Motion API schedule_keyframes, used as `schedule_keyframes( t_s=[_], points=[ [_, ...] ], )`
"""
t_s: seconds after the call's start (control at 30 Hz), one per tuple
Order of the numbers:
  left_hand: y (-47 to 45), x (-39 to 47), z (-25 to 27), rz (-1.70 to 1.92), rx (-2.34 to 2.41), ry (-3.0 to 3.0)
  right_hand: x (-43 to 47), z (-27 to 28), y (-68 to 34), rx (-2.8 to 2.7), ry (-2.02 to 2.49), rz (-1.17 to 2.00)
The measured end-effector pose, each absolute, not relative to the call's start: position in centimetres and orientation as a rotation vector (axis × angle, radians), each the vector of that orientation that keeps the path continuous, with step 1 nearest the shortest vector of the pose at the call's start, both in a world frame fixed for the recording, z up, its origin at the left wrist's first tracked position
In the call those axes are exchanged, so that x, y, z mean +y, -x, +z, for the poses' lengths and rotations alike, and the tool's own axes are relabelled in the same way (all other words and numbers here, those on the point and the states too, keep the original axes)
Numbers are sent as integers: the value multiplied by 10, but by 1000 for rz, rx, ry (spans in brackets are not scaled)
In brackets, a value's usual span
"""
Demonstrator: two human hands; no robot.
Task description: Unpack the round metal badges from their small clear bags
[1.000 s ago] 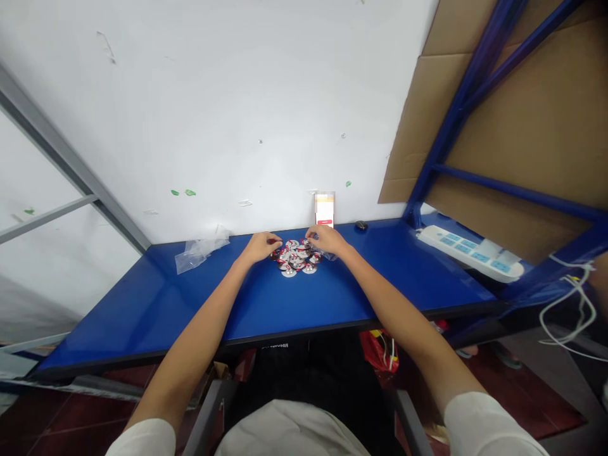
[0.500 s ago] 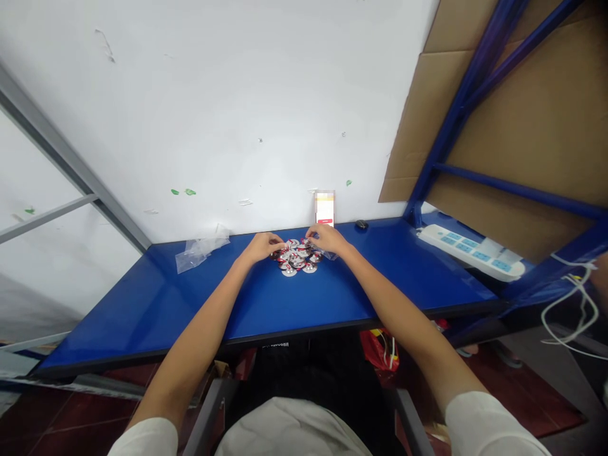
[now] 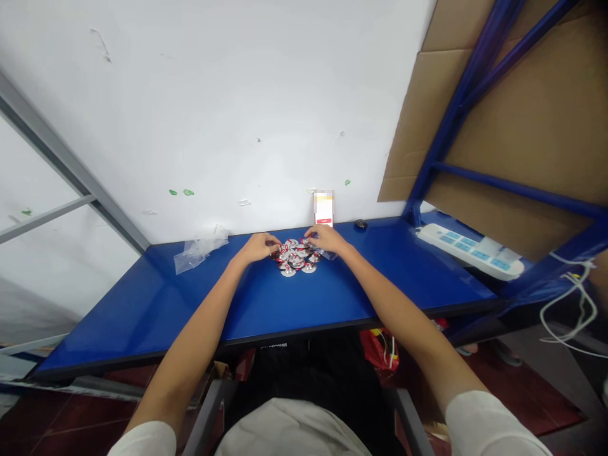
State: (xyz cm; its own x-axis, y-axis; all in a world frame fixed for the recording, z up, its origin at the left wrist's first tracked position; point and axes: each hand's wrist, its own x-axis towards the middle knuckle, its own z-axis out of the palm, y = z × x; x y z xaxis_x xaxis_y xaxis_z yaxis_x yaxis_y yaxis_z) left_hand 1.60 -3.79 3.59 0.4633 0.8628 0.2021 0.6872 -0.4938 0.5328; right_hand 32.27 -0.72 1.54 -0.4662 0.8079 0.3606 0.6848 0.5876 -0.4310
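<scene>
A heap of small shiny silver discs with red loops [image 3: 295, 258], possibly finger cymbals, lies on the blue table [image 3: 294, 307]. At its left edge, my left hand [image 3: 260, 247] has thumb and fingers curled in against the outer discs. My right hand [image 3: 327, 237] bends over the heap's back right edge, its fingertips drawn together among the discs. What either set of fingertips pinches is too small to make out. Under my right hand a bit of clear plastic [image 3: 329, 255] shows beside the heap.
Clear plastic bags [image 3: 199, 248] lie at the back left. A lit phone [image 3: 323, 209] leans against the white wall behind my right hand, with a black computer mouse [image 3: 361, 224] to its right. Farther right are a white power strip [image 3: 470, 252] and a blue metal frame [image 3: 446, 120].
My left hand has shifted slightly left and down along the heap's edge. My right hand stays in nearly the same place, and the heap looks much the same.
</scene>
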Motion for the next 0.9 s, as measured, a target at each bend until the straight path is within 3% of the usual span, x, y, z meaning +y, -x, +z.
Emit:
schedule_keyframes(
  t_s=[0.67,0.9],
  points=[
    [-36,-34,19,763,1425,-2585,-11,19,-318,-2288,1296,285],
    [-33,-48,38,906,1420,-2540,-9,24,-326,-2198,1203,355]
  ],
)
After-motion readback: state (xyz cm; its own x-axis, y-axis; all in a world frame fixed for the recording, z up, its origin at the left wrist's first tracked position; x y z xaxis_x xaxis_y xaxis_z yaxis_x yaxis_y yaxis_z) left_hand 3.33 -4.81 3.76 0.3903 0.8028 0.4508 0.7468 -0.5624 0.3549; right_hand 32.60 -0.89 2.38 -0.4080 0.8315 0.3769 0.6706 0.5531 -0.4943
